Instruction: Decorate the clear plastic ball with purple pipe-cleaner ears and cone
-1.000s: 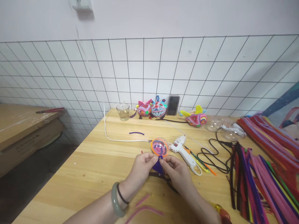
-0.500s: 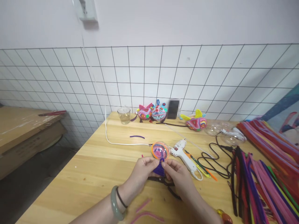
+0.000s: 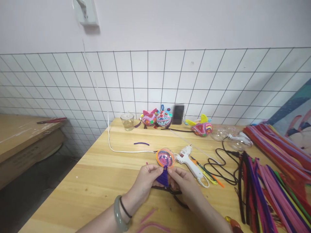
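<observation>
Between my hands is a fan-shaped piece of purple pipe cleaner (image 3: 162,179), narrow at the top and wider below. My left hand (image 3: 145,178) pinches its left side between thumb and fingers. From the other side my right hand (image 3: 183,180) grips it near the narrow top. Just beyond the fingertips lies a clear plastic ball (image 3: 165,158) lined with orange, purple and pink coils; the purple piece meets its near edge, but whether they are joined I cannot tell. A dark tool (image 3: 162,188), partly hidden, lies under my hands.
A white glue gun (image 3: 190,163) lies right of the ball. Finished fuzzy fish (image 3: 202,128), a glass cup (image 3: 127,121) and a phone (image 3: 178,114) stand along the back. Pipe cleaner bundles (image 3: 269,191), clear plastic shells (image 3: 221,133) and a black cable (image 3: 220,166) occupy the right.
More of the purple piece shows now, as my fingers have spread slightly apart around its top. The whole view has shifted a little.
</observation>
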`<action>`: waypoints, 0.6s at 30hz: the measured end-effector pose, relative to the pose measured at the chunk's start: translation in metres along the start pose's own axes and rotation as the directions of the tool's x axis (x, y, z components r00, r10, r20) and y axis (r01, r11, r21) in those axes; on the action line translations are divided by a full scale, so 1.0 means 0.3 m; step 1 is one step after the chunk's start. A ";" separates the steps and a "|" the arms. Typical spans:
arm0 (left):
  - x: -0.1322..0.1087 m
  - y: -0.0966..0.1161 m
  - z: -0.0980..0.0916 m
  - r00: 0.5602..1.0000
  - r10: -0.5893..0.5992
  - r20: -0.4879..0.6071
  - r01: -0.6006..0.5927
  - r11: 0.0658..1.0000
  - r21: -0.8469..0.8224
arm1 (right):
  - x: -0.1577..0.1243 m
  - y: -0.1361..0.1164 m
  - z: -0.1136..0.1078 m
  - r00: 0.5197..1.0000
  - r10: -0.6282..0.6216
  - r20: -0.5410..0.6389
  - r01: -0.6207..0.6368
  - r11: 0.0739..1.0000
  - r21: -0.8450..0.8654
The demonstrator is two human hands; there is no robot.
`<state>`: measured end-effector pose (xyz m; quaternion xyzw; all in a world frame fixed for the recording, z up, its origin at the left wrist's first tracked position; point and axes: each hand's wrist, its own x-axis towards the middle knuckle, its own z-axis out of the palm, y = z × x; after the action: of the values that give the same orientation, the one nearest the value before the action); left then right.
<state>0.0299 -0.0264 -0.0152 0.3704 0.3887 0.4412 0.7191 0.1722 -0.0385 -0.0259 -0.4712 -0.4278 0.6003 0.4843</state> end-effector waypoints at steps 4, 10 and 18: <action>0.002 -0.003 0.001 1.000 0.008 0.000 -0.008 1.000 0.030 | -0.002 -0.004 0.005 1.000 0.003 -0.005 -0.003 0.999 -0.044; 0.003 -0.008 -0.001 1.000 0.020 0.023 -0.022 0.998 0.061 | 0.000 0.001 0.010 1.000 0.002 -0.001 -0.002 0.998 -0.057; -0.003 0.011 -0.005 0.994 -0.023 0.104 0.022 1.000 0.012 | 0.002 -0.011 -0.004 1.000 0.014 -0.011 -0.014 0.999 -0.033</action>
<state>0.0273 -0.0259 -0.0127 0.3924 0.3575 0.4110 0.7412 0.1740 -0.0372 -0.0230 -0.4855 -0.4317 0.5939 0.4746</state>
